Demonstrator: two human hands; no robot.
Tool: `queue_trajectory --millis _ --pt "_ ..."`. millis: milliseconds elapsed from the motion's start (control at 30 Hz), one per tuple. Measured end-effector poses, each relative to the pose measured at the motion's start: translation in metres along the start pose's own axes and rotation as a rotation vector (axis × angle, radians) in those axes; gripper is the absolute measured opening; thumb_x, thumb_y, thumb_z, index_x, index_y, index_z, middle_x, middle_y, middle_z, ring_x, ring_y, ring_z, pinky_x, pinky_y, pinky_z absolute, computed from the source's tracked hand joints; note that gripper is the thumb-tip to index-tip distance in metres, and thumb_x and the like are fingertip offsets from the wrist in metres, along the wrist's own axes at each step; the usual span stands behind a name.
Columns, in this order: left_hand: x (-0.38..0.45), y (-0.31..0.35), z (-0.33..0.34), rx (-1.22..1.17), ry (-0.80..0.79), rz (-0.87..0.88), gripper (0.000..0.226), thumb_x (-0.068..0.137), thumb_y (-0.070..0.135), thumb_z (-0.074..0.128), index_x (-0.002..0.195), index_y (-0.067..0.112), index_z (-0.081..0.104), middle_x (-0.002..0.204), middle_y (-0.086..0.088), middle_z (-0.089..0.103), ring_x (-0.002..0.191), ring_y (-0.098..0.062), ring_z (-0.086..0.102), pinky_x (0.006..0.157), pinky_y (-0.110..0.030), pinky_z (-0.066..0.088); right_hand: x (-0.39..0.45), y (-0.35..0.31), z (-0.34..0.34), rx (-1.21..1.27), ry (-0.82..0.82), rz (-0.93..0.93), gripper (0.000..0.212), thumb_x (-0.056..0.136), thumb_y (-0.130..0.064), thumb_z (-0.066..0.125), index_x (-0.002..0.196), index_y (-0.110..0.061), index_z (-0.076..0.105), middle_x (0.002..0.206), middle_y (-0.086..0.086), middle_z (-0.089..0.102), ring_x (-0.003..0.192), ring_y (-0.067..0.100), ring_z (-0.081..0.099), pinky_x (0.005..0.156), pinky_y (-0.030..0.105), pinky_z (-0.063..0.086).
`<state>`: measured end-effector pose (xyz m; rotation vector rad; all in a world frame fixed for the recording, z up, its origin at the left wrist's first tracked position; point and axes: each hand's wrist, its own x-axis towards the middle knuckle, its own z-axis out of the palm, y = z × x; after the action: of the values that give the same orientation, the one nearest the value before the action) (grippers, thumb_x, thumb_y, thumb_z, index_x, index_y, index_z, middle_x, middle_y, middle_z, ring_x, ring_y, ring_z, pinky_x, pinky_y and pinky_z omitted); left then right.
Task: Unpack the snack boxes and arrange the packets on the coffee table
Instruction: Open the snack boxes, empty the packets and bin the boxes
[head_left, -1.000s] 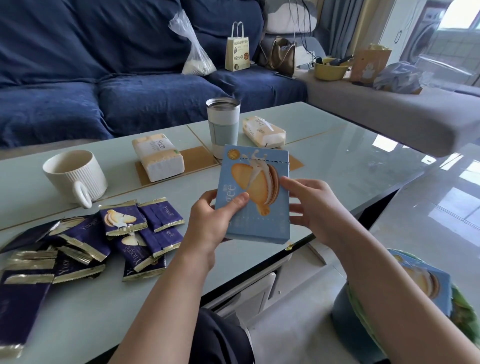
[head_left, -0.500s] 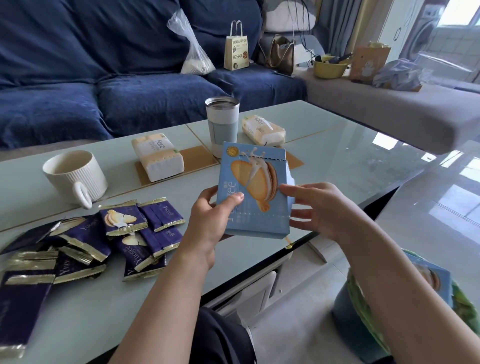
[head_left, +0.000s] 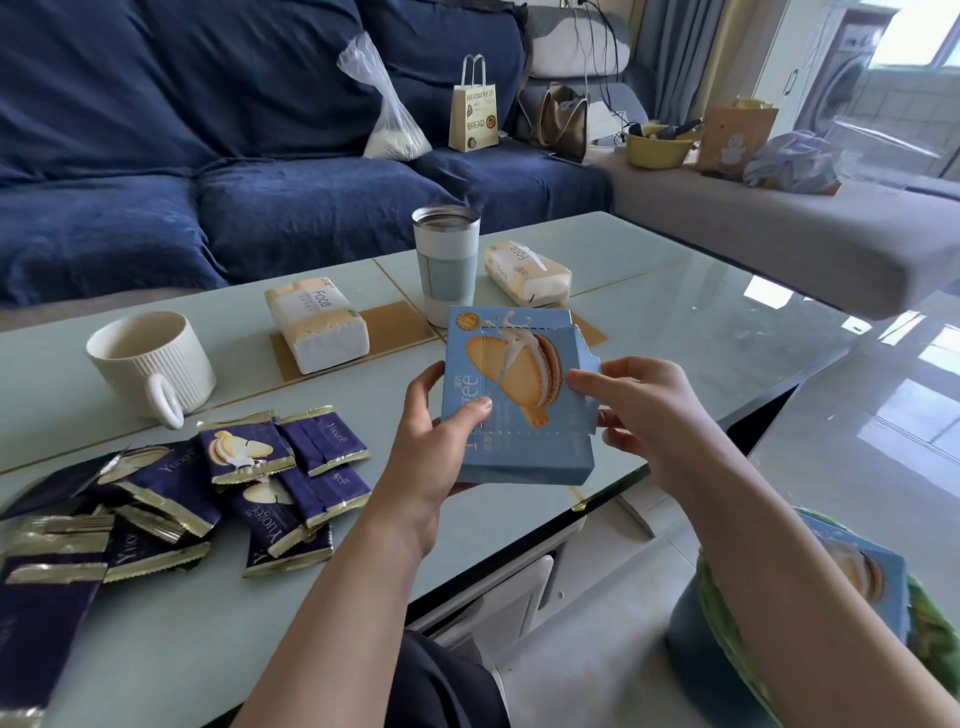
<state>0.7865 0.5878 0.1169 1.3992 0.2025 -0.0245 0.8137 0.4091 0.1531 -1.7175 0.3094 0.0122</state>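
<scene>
Holding a light blue snack box (head_left: 519, 400) upright above the near edge of the coffee table (head_left: 701, 312), the left hand (head_left: 436, 447) grips its left side, thumb pressed on the printed front and fingers wrapped behind. The right hand (head_left: 644, 410) pinches a torn flap (head_left: 582, 358) at the box's right edge between thumb and fingers; the flap stands bent away from the front panel along a perforated line. Dark purple packets (head_left: 249, 478) with gold crimped ends lie in a loose overlapping heap on the table to the left of the box, near a white ribbed mug (head_left: 150, 364). Behind the box stand a tumbler (head_left: 447, 260) and two tissue packs (head_left: 317, 322). A second blue box (head_left: 852, 577) sits low at the right, partly hidden by the right forearm, off the table
</scene>
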Motion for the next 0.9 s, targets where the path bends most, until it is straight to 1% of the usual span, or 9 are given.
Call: queue_trajectory --millis 100,200,300,400,533,633,733,833,900 --pt "-0.0006 0.0002 0.0002 0.011 -0.036 0.017 0.048 0.094 0.024 0.061 0.13 0.05 0.042 0.108 0.004 0.069 0.091 -0.017 0.07 0.064 -0.034 0.058 0.0004 0.0006 0.0004 -0.031 0.026 -0.038 0.018 0.078 -0.02 0.078 0.085 -0.013 0.062 0.066 0.0 0.067 0.05 0.011 0.053 0.058 0.03 0.044" --pt "-0.0012 0.0008 0.0014 0.026 -0.053 0.03 0.049 0.096 0.022 0.059 0.129 0.053 0.04 0.112 0.006 0.067 0.095 -0.019 0.07 0.068 -0.038 0.06 0.0032 0.0015 0.0001 -0.076 0.056 -0.08 0.018 0.077 -0.022 0.078 0.085 -0.014 0.064 0.07 0.001 0.068 0.052 0.01 0.053 0.058 0.028 0.046" --pt "-0.0008 0.0004 0.0017 0.039 -0.046 0.041 0.048 0.097 0.021 0.059 0.124 0.056 0.039 0.111 0.007 0.067 0.093 -0.019 0.069 0.064 -0.035 0.059 0.0048 0.0028 0.0006 -0.124 0.064 -0.112 0.014 0.077 -0.024 0.078 0.081 -0.017 0.066 0.074 0.002 0.069 0.058 0.011 0.056 0.062 0.029 0.049" --pt "-0.0013 -0.0001 0.0021 0.065 -0.031 0.047 0.048 0.097 0.022 0.058 0.122 0.058 0.038 0.108 0.009 0.066 0.09 -0.017 0.068 0.061 -0.032 0.058 0.0028 0.0018 0.0009 -0.138 0.028 -0.112 0.008 0.079 -0.019 0.076 0.077 -0.017 0.069 0.072 0.005 0.067 0.06 0.013 0.053 0.061 0.029 0.045" --pt "-0.0025 0.0001 0.0026 0.1 -0.018 0.074 0.048 0.097 0.022 0.058 0.122 0.056 0.035 0.106 0.01 0.064 0.085 -0.011 0.066 0.052 -0.021 0.052 0.0005 -0.0012 0.0005 -0.063 -0.015 -0.058 0.005 0.081 -0.014 0.075 0.082 -0.012 0.07 0.076 0.01 0.067 0.064 0.017 0.053 0.059 0.03 0.042" --pt "-0.0027 0.0003 0.0035 0.122 -0.015 0.095 0.049 0.097 0.022 0.058 0.126 0.054 0.034 0.108 0.01 0.062 0.086 -0.01 0.064 0.049 -0.016 0.049 0.001 -0.0013 0.0014 -0.034 -0.01 -0.056 0.004 0.081 -0.013 0.074 0.082 -0.011 0.07 0.076 0.011 0.066 0.068 0.019 0.053 0.065 0.036 0.049" --pt "-0.0019 -0.0002 0.0028 0.116 -0.01 0.087 0.051 0.097 0.023 0.058 0.131 0.052 0.034 0.108 0.012 0.061 0.088 -0.011 0.064 0.052 -0.021 0.053 0.0012 -0.0019 0.0027 0.021 -0.021 -0.06 0.003 0.083 -0.011 0.072 0.082 -0.01 0.07 0.078 0.01 0.069 0.07 0.02 0.061 0.077 0.044 0.058" --pt "-0.0013 -0.0011 0.0012 0.075 -0.001 0.04 0.051 0.096 0.025 0.059 0.129 0.055 0.037 0.112 0.01 0.064 0.093 -0.017 0.067 0.061 -0.033 0.059 -0.001 -0.0047 0.0031 0.106 -0.118 -0.072 0.002 0.089 -0.009 0.066 0.087 -0.008 0.068 0.073 0.002 0.071 0.064 0.012 0.069 0.065 0.032 0.06" --pt "-0.0012 -0.0009 0.0001 0.081 0.01 0.042 0.049 0.096 0.024 0.059 0.126 0.056 0.038 0.11 0.01 0.064 0.092 -0.017 0.067 0.06 -0.032 0.059 -0.0027 -0.0061 0.0034 0.091 -0.147 -0.1 0.005 0.091 -0.009 0.063 0.088 -0.009 0.067 0.071 0.0 0.07 0.064 0.01 0.069 0.061 0.028 0.056"
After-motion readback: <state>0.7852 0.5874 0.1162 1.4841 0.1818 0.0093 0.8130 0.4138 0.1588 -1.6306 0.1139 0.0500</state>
